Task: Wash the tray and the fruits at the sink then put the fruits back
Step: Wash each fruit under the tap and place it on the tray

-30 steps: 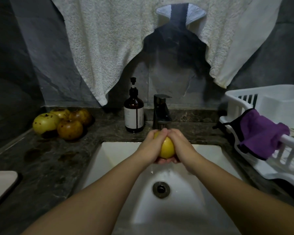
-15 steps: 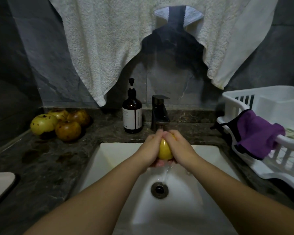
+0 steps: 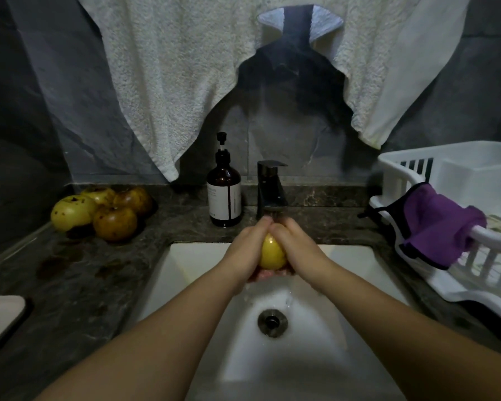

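Both hands, left hand (image 3: 248,250) and right hand (image 3: 297,247), grip the round yellow fruit (image 3: 272,252); wet, it could slip into the white sink (image 3: 191,261).

The tap (image 3: 272,188) hangs just over both hands. A soap bottle (image 3: 224,189) stands close on the left; the white sink (image 3: 344,256) below is open.

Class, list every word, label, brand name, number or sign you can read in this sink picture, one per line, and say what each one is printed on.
No text can be read here.
Brown pump bottle: its white label carries a few small lines of print, too small and blurred to read.
Faucet, white dish rack, purple cloth, towels: no print shows.
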Tool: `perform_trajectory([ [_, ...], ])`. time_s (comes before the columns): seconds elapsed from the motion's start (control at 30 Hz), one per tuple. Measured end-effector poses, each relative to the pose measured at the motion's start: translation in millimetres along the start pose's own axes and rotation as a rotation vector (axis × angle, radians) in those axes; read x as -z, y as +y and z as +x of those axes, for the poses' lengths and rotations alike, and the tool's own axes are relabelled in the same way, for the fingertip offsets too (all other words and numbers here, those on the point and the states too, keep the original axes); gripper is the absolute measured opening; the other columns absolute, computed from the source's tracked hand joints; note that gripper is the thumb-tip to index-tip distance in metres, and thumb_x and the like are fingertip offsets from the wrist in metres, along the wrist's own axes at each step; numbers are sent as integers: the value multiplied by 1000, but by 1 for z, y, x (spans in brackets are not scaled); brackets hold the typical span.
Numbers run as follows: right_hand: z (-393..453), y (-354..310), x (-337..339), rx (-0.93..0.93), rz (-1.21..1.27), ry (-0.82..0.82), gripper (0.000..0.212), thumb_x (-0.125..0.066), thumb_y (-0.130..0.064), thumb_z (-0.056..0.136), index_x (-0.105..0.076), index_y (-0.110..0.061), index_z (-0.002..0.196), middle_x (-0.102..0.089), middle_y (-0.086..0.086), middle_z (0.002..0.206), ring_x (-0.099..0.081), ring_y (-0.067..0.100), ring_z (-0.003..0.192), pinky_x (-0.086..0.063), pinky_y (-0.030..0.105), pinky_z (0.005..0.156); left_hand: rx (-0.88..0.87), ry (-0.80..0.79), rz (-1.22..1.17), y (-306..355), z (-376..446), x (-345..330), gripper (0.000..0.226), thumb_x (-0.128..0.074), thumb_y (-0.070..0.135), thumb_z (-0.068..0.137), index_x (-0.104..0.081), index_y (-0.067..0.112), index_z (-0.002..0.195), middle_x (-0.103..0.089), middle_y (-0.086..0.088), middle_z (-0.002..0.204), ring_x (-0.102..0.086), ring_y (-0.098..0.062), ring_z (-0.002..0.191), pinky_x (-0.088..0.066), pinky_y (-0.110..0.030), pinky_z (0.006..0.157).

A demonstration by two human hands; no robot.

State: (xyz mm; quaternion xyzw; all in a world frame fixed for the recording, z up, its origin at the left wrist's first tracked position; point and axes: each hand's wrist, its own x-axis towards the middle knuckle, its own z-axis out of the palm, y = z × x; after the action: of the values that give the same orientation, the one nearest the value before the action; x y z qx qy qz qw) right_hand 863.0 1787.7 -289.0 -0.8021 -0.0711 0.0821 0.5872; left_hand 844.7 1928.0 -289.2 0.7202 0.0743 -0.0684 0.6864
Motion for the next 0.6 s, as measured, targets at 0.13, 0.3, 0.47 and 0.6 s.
perform_trajectory([
  [0.13,1,-4,-7,-113,39,-31,47,-34,-70,98,-49,-39,129,-72,10,97,-70,21,74,-44,24,50,-49,34,39,-4,3,4,44,-56,76,90,-60,39,112,-71,-6,109,-74,-21,85,-56,-30,56],
  [0.3,5,-2,-9,50,-124,91,24,-42,-59,102,-57,-43,110,-64,2,111,-64,19,98,-56,37,77,125,-87,-122,-2,-4,7,55,-56,79,88,-63,34,119,-77,-12,98,-78,-25,76,-60,-33,57],
  [0.47,3,-8,-13,-61,34,71,38,-40,-71,96,-60,-40,107,-65,4,108,-67,23,95,-51,32,67,-52,67,-18,-5,1,3,32,-54,73,93,-56,45,109,-66,-7,117,-73,-24,91,-60,-35,57],
  [0.6,7,-5,-13,62,-103,77,37,-42,-66,99,-60,-38,115,-62,2,116,-62,19,103,-52,36,78,71,-10,-132,-5,-1,8,57,-56,83,85,-62,36,117,-74,-12,104,-76,-23,76,-56,-30,56],
])
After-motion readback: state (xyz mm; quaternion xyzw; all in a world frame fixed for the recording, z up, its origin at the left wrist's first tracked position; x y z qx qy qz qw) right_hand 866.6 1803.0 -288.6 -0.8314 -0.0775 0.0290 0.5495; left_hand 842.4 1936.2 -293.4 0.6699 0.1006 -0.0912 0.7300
